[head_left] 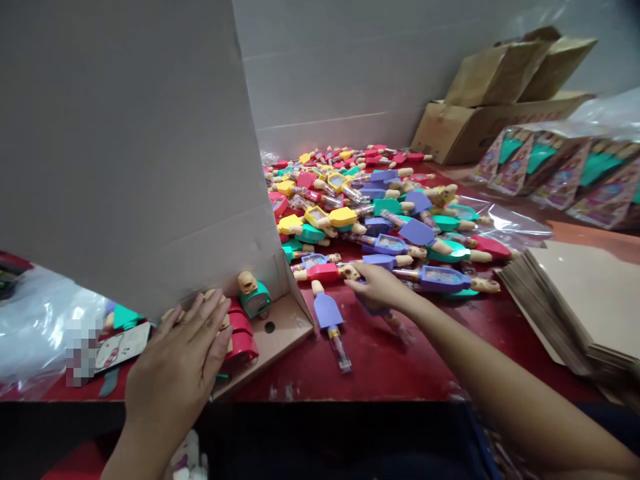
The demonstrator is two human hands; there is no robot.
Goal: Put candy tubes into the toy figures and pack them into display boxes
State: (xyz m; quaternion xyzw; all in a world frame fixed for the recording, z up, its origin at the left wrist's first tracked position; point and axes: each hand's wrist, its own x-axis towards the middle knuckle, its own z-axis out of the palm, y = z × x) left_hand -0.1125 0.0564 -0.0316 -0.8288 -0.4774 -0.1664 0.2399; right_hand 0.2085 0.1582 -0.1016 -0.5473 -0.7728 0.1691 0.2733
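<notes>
Red table [395, 353] carries a large heap of loose plastic toy figures [370, 213], while cardboard box [285, 327] holds only a few. Left hand [175, 360], fingers spread, rests against red figures [241, 340] inside it; right hand [380, 287], fingers curled, grasps a purple figure [373, 308]. No writing legible.

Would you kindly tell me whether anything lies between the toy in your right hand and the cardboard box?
Yes: a loose purple-topped toy lies on the red table, between the cardboard box and the toy held in the right hand.
</notes>
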